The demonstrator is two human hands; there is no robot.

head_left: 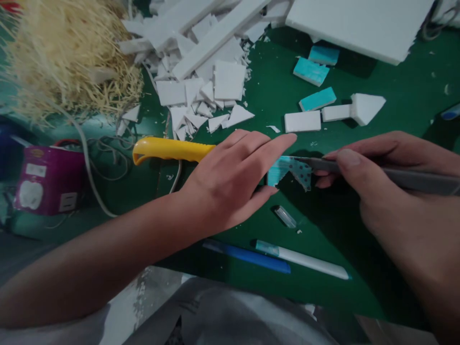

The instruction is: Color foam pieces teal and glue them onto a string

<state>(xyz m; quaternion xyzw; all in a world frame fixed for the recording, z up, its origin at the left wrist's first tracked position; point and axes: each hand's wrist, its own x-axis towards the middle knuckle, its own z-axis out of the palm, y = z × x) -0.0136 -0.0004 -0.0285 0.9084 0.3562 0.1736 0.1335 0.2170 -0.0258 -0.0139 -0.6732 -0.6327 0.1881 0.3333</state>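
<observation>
My left hand [235,179] lies flat with fingers stretched out, pressing on a small teal-painted foam piece [283,170] on the green cutting mat [323,211]. My right hand [381,177] pinches a grey craft knife [395,176], whose tip touches the teal piece's right edge. A yellow-handled knife [168,149] lies just behind my left hand.
White foam offcuts [204,72] pile up at the back, with a large foam sheet [359,24] at the far right. Teal and white blocks [316,100] lie beyond my hands. Straw [68,57] sits far left, a purple box [50,179] and cables beside it. Two pens [280,256] and a clear cap [285,216] lie near me.
</observation>
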